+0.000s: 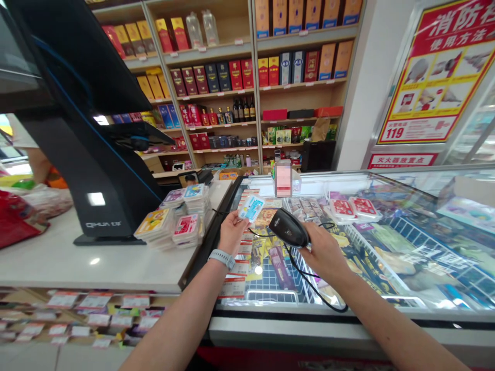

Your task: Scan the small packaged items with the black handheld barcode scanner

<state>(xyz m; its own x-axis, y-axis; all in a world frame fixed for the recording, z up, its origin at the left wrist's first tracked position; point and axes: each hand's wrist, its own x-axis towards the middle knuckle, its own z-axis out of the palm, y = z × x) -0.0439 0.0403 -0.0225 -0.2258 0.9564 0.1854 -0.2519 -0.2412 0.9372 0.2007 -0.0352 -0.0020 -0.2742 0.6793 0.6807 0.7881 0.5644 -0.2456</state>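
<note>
Stacked packets (187,219) on the table (65,252) sit left of the left hand (232,233), whose fingers pinch a small card (251,208), its print unreadable. Just beside it, the right hand (324,252) clenches a corded black scanner (289,228) above a glass-topped freezer (390,257); a blurred packet (283,179) stands beyond.

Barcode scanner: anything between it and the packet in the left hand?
Nothing solid: the barcode scanner in the right hand faces the blue-and-white packet in the left hand; a thin black cable runs below.
</note>
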